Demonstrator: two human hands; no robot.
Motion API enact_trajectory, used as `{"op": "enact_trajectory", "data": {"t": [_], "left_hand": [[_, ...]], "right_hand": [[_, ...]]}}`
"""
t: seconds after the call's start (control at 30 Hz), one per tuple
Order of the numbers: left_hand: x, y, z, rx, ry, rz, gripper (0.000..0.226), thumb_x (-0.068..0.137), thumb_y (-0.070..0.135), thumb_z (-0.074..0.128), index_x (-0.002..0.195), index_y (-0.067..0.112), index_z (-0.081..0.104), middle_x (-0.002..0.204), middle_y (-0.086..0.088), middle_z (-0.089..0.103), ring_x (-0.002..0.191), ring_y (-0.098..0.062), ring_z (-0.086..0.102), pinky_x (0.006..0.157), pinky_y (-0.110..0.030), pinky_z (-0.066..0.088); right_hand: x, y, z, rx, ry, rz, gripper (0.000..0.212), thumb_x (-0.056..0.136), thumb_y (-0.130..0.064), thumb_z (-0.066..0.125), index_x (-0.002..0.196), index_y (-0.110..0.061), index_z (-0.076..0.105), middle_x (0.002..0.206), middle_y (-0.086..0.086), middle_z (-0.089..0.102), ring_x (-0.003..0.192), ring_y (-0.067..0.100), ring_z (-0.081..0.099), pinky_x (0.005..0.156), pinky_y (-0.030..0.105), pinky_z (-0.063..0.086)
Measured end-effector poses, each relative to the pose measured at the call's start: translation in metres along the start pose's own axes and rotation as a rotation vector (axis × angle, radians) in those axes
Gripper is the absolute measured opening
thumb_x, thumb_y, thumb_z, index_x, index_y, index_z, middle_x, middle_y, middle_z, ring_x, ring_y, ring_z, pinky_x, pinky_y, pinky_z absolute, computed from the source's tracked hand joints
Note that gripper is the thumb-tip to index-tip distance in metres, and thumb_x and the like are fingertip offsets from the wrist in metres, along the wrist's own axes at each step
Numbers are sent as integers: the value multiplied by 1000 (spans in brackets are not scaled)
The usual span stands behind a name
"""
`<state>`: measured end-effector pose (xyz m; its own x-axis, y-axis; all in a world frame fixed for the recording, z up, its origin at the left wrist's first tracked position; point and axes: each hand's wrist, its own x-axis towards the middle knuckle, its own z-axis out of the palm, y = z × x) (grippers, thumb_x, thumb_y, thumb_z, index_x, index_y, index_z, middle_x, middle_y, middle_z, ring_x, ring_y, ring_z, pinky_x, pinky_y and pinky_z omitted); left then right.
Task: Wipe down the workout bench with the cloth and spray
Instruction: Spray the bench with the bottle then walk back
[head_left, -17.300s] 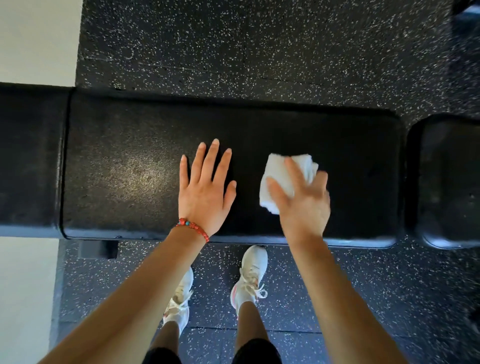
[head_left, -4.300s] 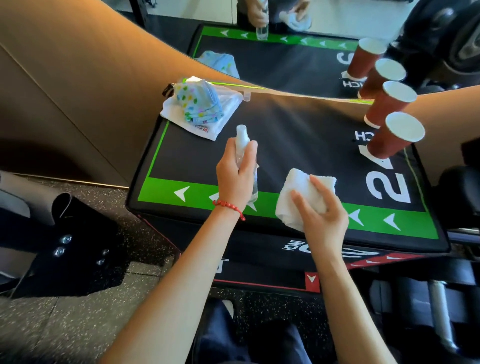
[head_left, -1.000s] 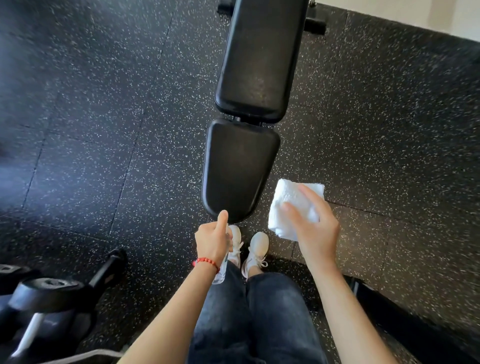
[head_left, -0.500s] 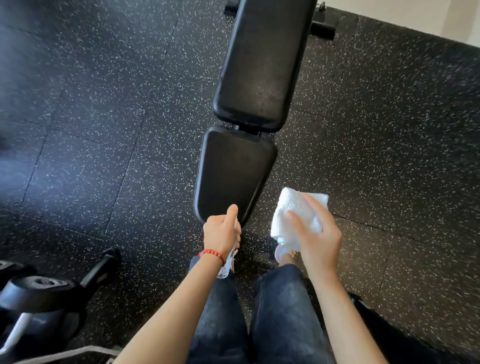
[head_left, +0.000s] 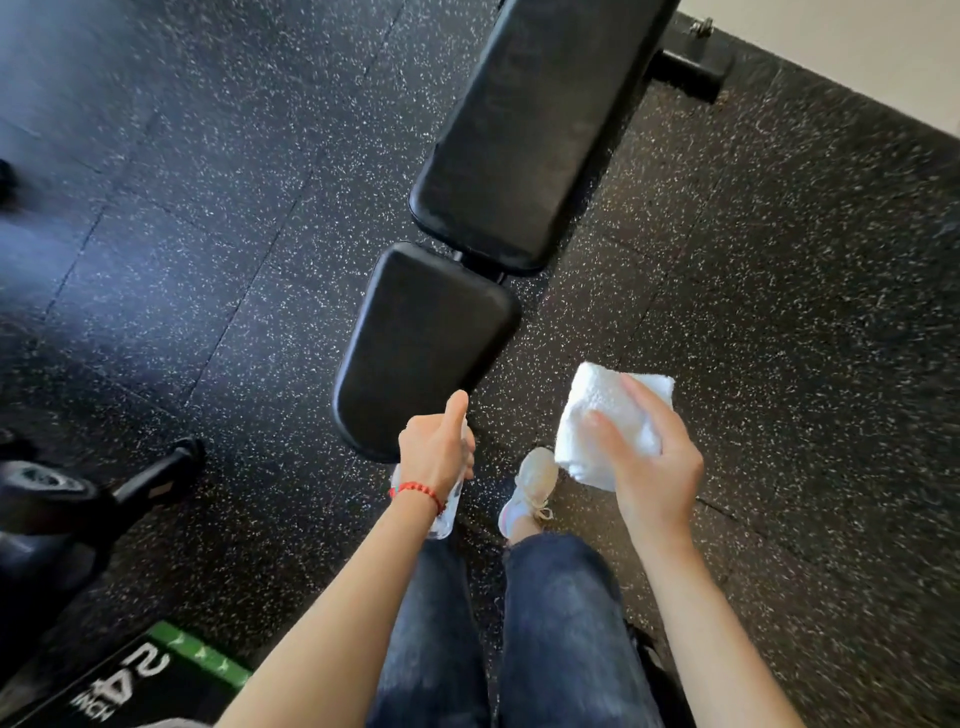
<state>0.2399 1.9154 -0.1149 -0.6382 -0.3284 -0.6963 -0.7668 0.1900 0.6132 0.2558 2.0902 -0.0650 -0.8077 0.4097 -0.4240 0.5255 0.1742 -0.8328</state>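
The black padded workout bench stands on the floor ahead, its seat pad (head_left: 423, 345) nearest me and its long back pad (head_left: 535, 130) running up to the right. My left hand (head_left: 435, 452) grips a clear spray bottle (head_left: 448, 512) just over the seat pad's near end, with the thumb on top. The bottle's bottom pokes out below the wrist. To the right of the seat, above the floor, my right hand (head_left: 649, 457) holds a folded white cloth (head_left: 608, 415).
Black speckled rubber flooring (head_left: 208, 208) surrounds the bench. A weight plate and bar (head_left: 78, 499) lie at the left. A black box with green edge and white numerals (head_left: 145, 680) sits at bottom left. My jeans and white shoe (head_left: 527, 491) are below.
I have stepped closer and the view has tilted, so the bench now runs diagonally. Both hands keep their hold on the bottle and cloth; the cloth hand has drifted slightly right.
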Motion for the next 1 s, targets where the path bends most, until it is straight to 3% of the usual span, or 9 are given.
{"op": "enact_trajectory", "data": {"t": [0.1,0.27,0.37,0.47,0.57,0.73,0.8,0.9,1.0], "left_hand": [[-6,9,20,-43,1,-18,60,86,41,48,39,4,52,38,-12,48,35,-22,47,51,-31,48],[-2,18,41,-54,-9,-32,52,71,44,44,31,12,49,38,-6,50,41,-22,47,61,-40,49],[5,26,47,-27,-20,-7,59,70,56,44,36,8,53,39,-2,53,47,-23,51,68,-44,53],[16,43,52,21,-30,21,74,68,64,42,52,-7,55,40,-2,53,50,-25,54,71,-46,54],[30,67,58,14,-51,43,76,68,65,42,54,-9,53,44,-8,52,51,-27,54,71,-50,53],[60,111,73,44,-119,45,74,78,60,47,58,-11,54,46,-8,51,51,-24,52,72,-47,54],[73,124,79,62,-148,34,77,75,65,46,59,-10,53,48,-8,52,53,-24,53,72,-46,54],[85,141,90,137,-170,32,69,88,56,46,60,-6,60,54,-9,58,57,-19,56,73,-35,51],[96,150,99,136,-172,19,65,90,51,46,46,4,53,55,-10,59,54,-16,55,67,-30,49]], "right_hand": [[13,-1,-13,-7,-16,-25,36,70,-33,77,91,-55,58,106,-12,60,97,-3,54,83,21,42],[30,-5,-21,-9,-7,-17,34,67,-40,71,93,-55,56,106,-22,58,99,-7,53,86,21,43],[40,-8,-21,-29,0,-6,33,66,-42,70,93,-56,56,107,-19,58,97,-12,51,83,16,42],[56,-15,-21,-45,5,-3,34,69,-39,73,93,-57,56,106,-16,59,93,-17,50,76,3,39],[77,-26,-17,-53,18,-10,37,71,-34,76,94,-57,56,104,-17,58,91,-17,50,75,5,39],[117,-46,-8,-7,77,-17,36,71,-35,75,102,-47,59,109,-12,60,96,-9,52,84,16,39],[130,-54,-6,3,87,-11,37,72,-33,76,102,-47,59,108,-12,60,95,-12,51,84,14,38],[147,-62,-4,1,103,-19,39,74,-26,75,98,-50,56,106,-15,58,94,-18,49,80,1,34],[162,-67,-5,15,115,-22,40,74,-23,75,98,-49,56,107,-14,59,94,-19,49,79,-1,33]]}}
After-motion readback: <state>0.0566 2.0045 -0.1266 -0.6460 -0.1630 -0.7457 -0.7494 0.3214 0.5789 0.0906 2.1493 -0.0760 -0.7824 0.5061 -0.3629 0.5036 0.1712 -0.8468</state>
